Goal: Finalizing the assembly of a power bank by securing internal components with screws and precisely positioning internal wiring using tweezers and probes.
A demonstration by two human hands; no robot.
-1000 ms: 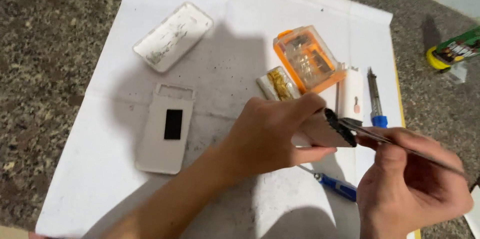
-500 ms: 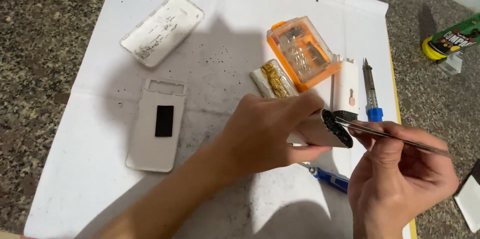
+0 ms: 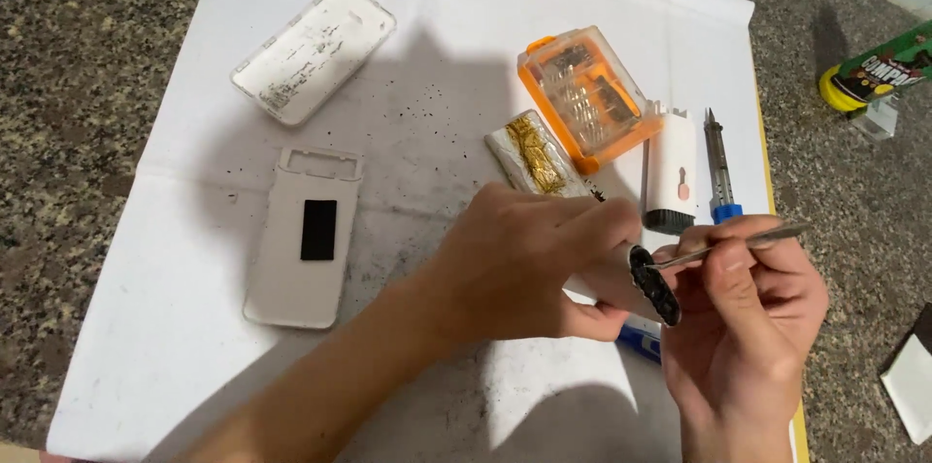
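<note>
My left hand (image 3: 529, 264) grips a small white device part (image 3: 649, 290) with a dark open end turned to the right. My right hand (image 3: 743, 327) pinches metal tweezers (image 3: 728, 245), whose tips touch that dark end. Both hands hover over a white paper sheet (image 3: 456, 46) on a speckled stone counter. Behind the hands lies a white block with gold foil (image 3: 537, 154). A blue-handled tool (image 3: 641, 339) peeks out from under the hands.
On the sheet lie a white back cover with a black square (image 3: 303, 238), a scuffed clear case (image 3: 313, 51), an orange bit box (image 3: 584, 96), a white cap piece (image 3: 671, 172) and a blue-collared pointed tool (image 3: 719, 167). A green-yellow item (image 3: 879, 67) sits at right.
The view has shifted, so everything sits lower and further left in frame. The hands stay together; the tweezers remain at the part's dark end.
</note>
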